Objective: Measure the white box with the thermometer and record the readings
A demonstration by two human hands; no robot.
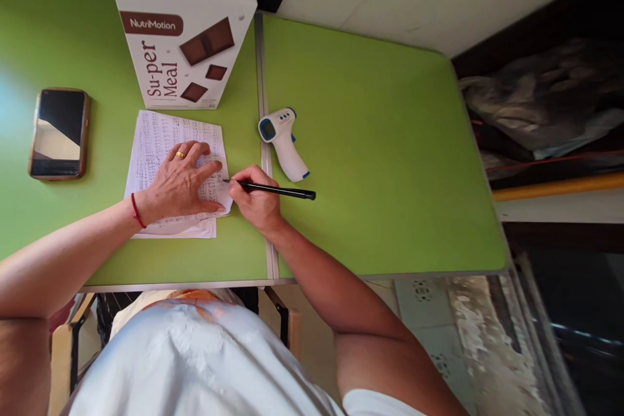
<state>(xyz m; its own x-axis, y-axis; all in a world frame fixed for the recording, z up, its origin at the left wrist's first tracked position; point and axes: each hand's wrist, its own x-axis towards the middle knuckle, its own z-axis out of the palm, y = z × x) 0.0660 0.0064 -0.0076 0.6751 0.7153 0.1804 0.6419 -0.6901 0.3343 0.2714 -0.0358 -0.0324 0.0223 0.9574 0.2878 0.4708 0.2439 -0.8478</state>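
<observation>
To keep the writing neat, the left hand [182,180] should hold the paper [168,133] flat, while the right hand [260,200] guides the pen [287,192] with a light, steady grip. The left hand is spread palm-down; the right pinches the pen near its tip. The paper lies beneath the left hand, its right edge at the right hand's fingertips; whether the pen touches it cannot be told.

White box [184,45] | "NutriMotion": white letters on brown band [151,24] | "Su-per Meal": brown lettering [163,71] turned sideways
</observation>
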